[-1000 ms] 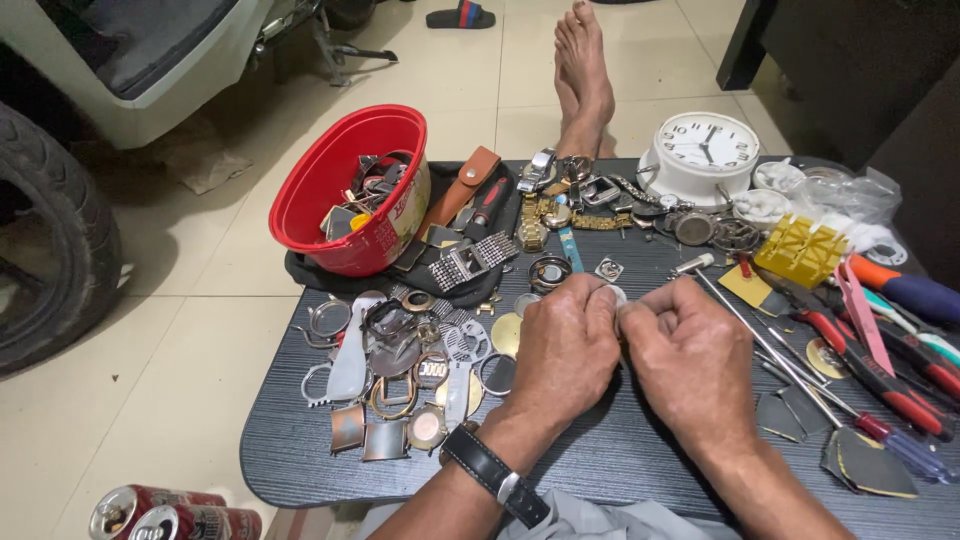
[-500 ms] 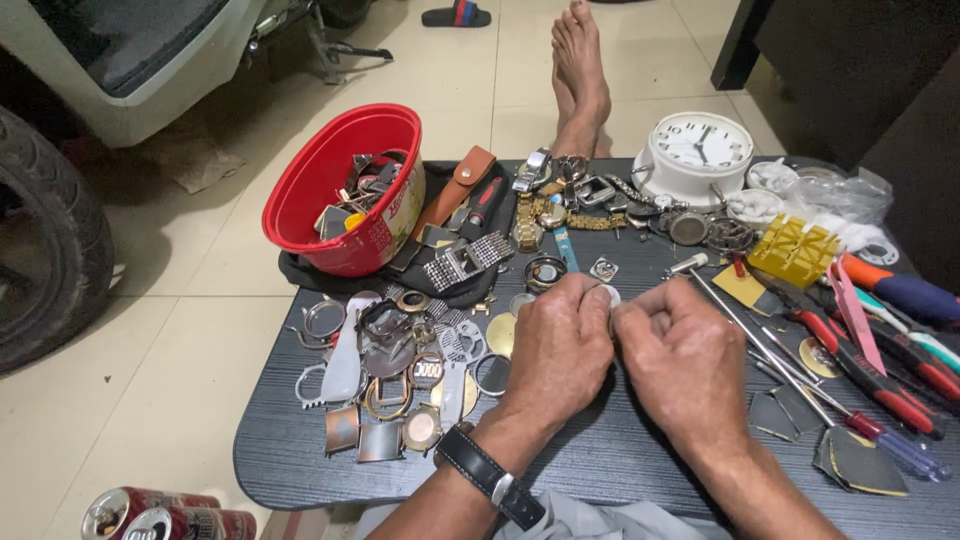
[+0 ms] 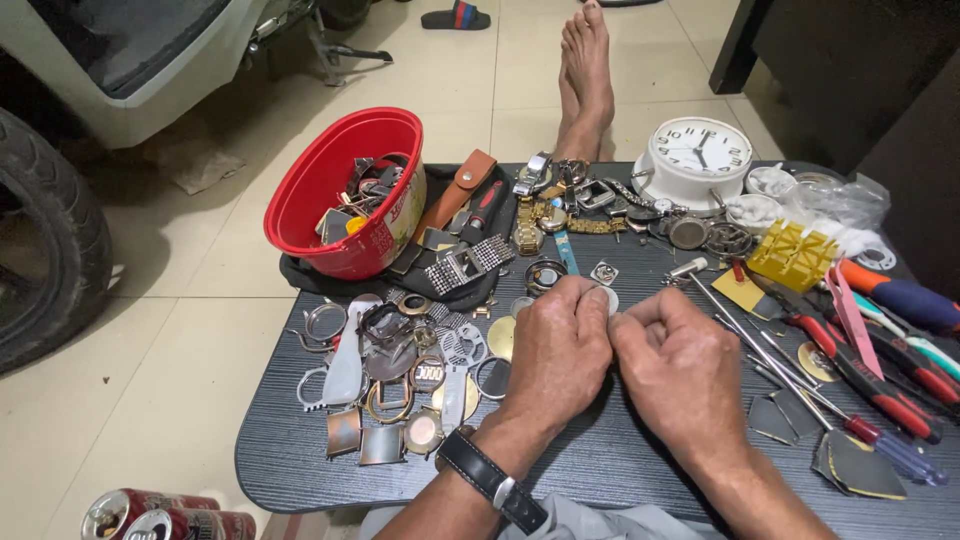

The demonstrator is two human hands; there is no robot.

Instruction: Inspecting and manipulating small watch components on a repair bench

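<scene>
Both hands (image 3: 620, 350) unmoved, round metal disc (image 3: 608, 298).

Left hand (image 3: 560, 350) and right hand (image 3: 680, 370) barely shifted, fingertips pressed closer at the grip, small pale round piece (image 3: 608, 298) now peeking just above it

Two red drink cans (image 3: 165, 515) lie beside the table's (image 3: 620, 470) corner.

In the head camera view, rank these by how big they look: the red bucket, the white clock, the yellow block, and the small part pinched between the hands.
1. Red bucket, largest.
2. White clock.
3. Yellow block.
4. Small part, mostly hidden by the fingers, plainly the smallest.
</scene>
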